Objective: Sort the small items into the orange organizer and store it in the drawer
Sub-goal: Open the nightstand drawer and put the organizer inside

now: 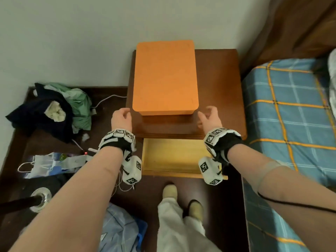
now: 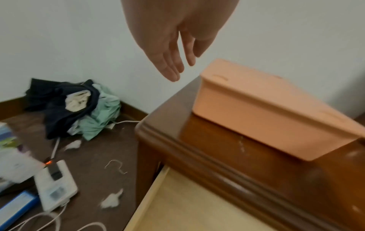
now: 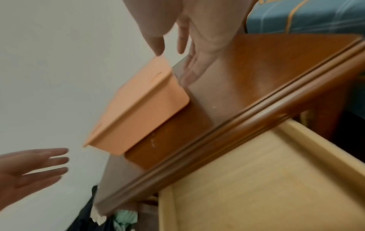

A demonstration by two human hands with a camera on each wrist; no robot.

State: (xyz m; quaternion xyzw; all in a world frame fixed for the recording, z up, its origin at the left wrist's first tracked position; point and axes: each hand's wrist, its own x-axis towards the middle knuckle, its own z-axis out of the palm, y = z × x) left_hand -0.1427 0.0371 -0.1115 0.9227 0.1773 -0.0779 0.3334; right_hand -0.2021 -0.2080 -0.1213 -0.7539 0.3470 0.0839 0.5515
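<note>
The orange organizer [image 1: 165, 78] stands with its lid on atop the dark wooden nightstand [image 1: 221, 91]; it also shows as the orange organizer [image 2: 276, 112] and the orange organizer [image 3: 138, 107] in the wrist views. My left hand [image 1: 121, 119] hovers just left of its near corner, fingers straight and empty, seen as the left hand [image 2: 177, 46]. My right hand [image 1: 209, 118] hovers just right of the near right corner, fingers relaxed, holding nothing, seen as the right hand [image 3: 177, 39]. Below the top, the light wooden drawer [image 1: 174, 157] is pulled out and looks empty.
A pile of dark and green clothes [image 1: 54, 110] lies on the floor at left, with a white cable [image 1: 107, 100], a paper bag [image 1: 47, 164] and a white device [image 2: 56, 184]. A bed with a blue checked cover [image 1: 291, 124] borders the right. My feet [image 1: 181, 200] stand before the drawer.
</note>
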